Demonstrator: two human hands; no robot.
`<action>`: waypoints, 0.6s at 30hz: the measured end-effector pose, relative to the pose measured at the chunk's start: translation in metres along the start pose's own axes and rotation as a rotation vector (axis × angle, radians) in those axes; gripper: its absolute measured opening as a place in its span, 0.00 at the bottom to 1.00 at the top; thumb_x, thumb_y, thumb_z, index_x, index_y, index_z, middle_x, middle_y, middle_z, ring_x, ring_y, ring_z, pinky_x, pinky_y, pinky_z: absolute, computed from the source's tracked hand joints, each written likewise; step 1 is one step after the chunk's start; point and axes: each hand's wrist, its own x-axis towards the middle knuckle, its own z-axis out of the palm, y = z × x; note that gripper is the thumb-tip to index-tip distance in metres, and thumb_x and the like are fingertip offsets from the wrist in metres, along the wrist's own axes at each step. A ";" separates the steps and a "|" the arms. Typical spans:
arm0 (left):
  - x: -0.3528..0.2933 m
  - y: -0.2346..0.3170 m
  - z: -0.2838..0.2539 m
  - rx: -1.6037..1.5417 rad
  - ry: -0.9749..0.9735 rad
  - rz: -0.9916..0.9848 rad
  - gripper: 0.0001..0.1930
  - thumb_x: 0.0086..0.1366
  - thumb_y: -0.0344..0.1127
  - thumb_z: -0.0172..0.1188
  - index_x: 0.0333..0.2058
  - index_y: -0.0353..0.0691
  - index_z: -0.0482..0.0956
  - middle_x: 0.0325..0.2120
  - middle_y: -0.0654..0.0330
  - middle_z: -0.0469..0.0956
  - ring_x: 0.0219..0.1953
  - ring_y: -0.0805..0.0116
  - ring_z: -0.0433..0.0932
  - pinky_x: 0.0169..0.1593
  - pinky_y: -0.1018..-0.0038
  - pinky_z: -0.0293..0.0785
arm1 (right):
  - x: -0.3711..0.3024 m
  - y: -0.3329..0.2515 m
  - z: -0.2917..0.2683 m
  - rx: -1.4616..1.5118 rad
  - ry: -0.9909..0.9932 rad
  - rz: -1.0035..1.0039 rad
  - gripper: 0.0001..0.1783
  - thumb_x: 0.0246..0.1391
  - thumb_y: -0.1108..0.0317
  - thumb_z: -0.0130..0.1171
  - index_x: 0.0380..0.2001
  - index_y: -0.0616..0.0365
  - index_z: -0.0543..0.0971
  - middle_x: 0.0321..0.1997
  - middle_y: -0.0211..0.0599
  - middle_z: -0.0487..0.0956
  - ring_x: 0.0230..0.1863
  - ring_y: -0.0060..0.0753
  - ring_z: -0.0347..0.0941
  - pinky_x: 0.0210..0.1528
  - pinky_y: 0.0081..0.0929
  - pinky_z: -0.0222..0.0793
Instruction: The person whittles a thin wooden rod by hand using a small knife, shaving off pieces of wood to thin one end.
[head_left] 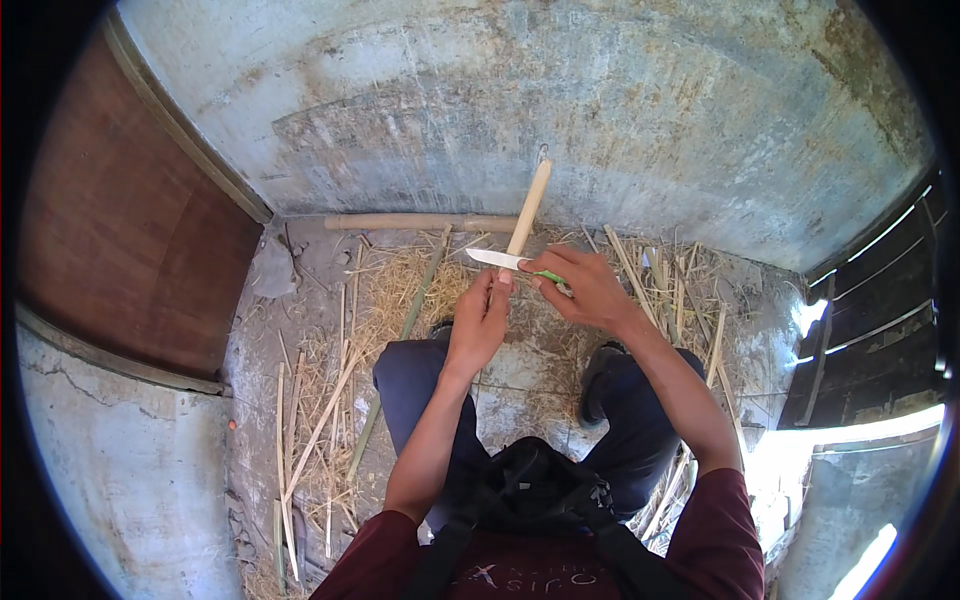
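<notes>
Left hand clamps the pale stick, which points ahead of it; right hand grips the knife. Straw and strips flank both hands, a pole and wall beyond.

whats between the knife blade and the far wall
In the head view, the stick runs from the blade toward the wall; behind it, a pole lies along the wall's foot.
</notes>
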 end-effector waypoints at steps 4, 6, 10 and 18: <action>0.000 0.001 0.000 -0.080 -0.022 -0.032 0.20 0.87 0.47 0.51 0.43 0.34 0.78 0.26 0.65 0.74 0.27 0.78 0.69 0.32 0.73 0.68 | -0.002 0.005 0.008 0.031 -0.002 -0.029 0.12 0.65 0.70 0.66 0.51 0.54 0.86 0.35 0.40 0.77 0.31 0.48 0.77 0.32 0.44 0.71; -0.001 0.007 -0.001 -0.105 -0.040 -0.059 0.20 0.87 0.48 0.51 0.44 0.34 0.78 0.27 0.66 0.74 0.28 0.79 0.69 0.32 0.74 0.67 | -0.003 0.005 0.009 0.041 -0.005 -0.027 0.11 0.66 0.70 0.66 0.50 0.55 0.86 0.34 0.40 0.77 0.31 0.48 0.77 0.32 0.44 0.70; 0.000 0.011 -0.005 -0.176 -0.068 -0.101 0.20 0.87 0.48 0.51 0.44 0.35 0.78 0.28 0.67 0.72 0.29 0.80 0.67 0.33 0.76 0.66 | 0.003 0.002 0.008 0.014 0.016 -0.038 0.06 0.67 0.67 0.65 0.44 0.53 0.84 0.33 0.41 0.80 0.32 0.51 0.80 0.31 0.46 0.73; 0.000 0.006 -0.010 -0.133 -0.063 -0.094 0.20 0.87 0.49 0.51 0.41 0.37 0.77 0.25 0.68 0.70 0.28 0.80 0.66 0.32 0.76 0.64 | 0.010 0.004 0.008 0.041 0.085 -0.045 0.07 0.66 0.71 0.67 0.46 0.55 0.86 0.32 0.39 0.78 0.27 0.47 0.77 0.28 0.42 0.70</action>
